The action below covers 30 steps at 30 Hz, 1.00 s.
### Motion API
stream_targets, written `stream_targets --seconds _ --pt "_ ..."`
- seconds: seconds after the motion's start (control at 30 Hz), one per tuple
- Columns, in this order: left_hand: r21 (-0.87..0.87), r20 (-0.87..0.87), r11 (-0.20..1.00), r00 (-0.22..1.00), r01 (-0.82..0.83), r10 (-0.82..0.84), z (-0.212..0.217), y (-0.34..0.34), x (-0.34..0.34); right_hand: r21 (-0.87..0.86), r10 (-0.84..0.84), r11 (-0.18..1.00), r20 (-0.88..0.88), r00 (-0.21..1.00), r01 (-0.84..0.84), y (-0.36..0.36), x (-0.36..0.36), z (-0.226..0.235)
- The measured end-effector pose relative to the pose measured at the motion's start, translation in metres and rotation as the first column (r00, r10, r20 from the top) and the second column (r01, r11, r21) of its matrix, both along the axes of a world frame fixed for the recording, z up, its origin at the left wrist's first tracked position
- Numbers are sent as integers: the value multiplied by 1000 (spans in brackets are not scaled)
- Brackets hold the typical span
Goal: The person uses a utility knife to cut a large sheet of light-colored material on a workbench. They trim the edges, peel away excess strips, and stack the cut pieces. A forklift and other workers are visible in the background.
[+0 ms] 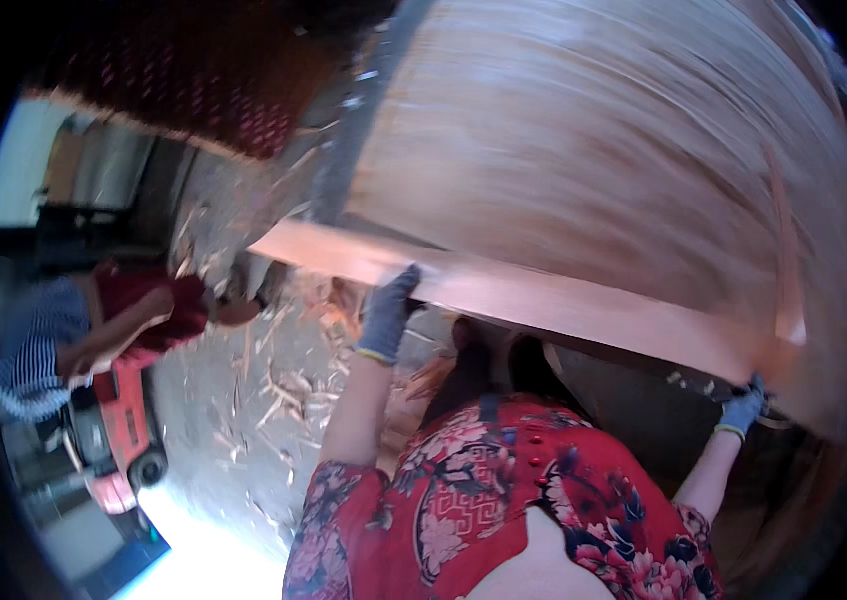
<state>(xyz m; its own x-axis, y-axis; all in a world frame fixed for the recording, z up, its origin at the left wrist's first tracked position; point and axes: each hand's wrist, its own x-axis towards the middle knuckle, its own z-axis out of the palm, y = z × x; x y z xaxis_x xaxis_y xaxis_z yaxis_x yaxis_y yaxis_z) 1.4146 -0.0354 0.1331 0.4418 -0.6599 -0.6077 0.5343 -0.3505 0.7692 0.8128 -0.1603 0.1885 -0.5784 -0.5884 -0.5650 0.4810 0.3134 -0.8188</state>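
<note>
A long, narrow strip of pale pinkish wood veneer (563,303) spans the view in front of my body, along the near edge of a broad wood veneer sheet (543,150). My left hand (388,312), in a grey-blue knit glove, is closed on the strip left of its middle, fingers over its face. Near the strip's right end, my right hand (743,408) grips its lower edge in a matching glove; its fingers are partly hidden. Beyond the left hand, the strip's free end sticks out past the sheet's corner. Motion blurs the sheet's surface.
A narrower veneer piece (783,250) lies across the sheet at right. Wood scraps (278,400) litter the concrete floor at left. A person (93,330) in a striped top is at far left, near an orange-red machine (128,420) with wheels. A dark red patterned cover (193,95) hangs at upper left.
</note>
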Motion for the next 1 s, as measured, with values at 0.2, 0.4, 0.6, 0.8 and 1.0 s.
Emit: stream_targets --seconds 0.2,0.4,0.6,0.8,1.0 --pt "-50 -130 999 991 14 -21 -20 -1 35 -76 -156 984 61 986 161 8 2 -20" --pt "-121 -137 989 985 86 -102 -25 -4 54 23 -370 927 -88 925 373 -3 1 -38" --pt "-49 5 998 1000 30 -30 -1 0 33 -38 -298 950 176 938 309 -4 -16 -61" --pt "-35 24 994 994 108 -107 1 -7 12 -250 -276 923 100 956 293 -28 -69 -47" --pt "-76 41 986 988 149 -146 -7 -12 -29 -153 -250 960 -84 965 236 -35 -140 -62"
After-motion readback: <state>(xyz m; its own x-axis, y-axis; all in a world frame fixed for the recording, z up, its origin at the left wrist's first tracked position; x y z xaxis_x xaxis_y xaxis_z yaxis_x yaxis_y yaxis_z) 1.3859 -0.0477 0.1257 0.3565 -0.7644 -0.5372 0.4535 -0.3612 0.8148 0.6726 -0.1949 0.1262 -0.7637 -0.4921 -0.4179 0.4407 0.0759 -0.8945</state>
